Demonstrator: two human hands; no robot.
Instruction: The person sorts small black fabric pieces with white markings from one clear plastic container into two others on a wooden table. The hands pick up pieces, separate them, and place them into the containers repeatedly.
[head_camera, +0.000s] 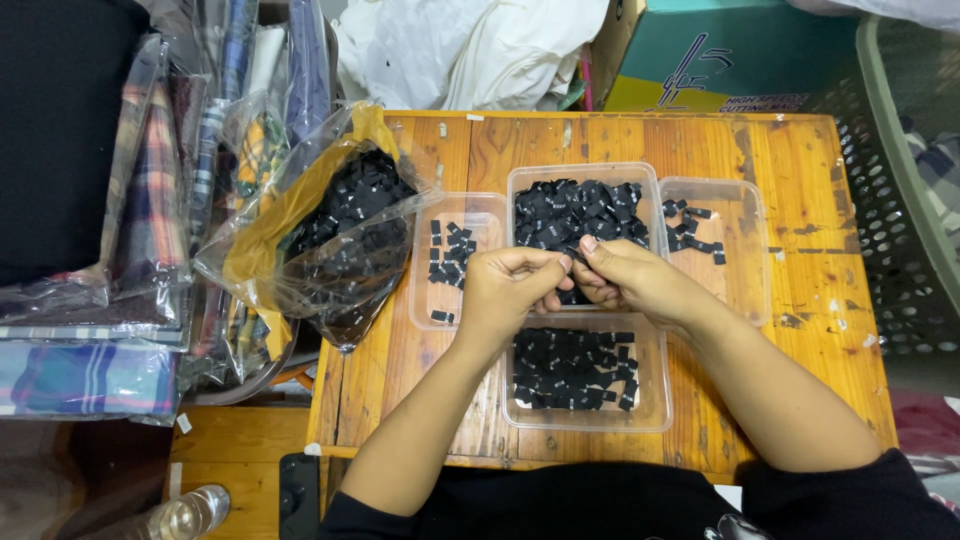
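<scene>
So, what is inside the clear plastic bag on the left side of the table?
The plastic bag holds many small black labels in a heap. Glare and folds hide those deeper inside.

The table (800, 170) is varnished wood, worn and scuffed. The tubs (745, 250) are clear, glossy plastic, as is the crinkled bag (300, 270). The black labels (570, 365) look like matt woven cloth (fine detail blurred).

A worn wooden table (800, 180) stands among stacked bagged fabrics (150, 200), a teal carton (720, 50) and a perforated basket (900, 220)
</scene>
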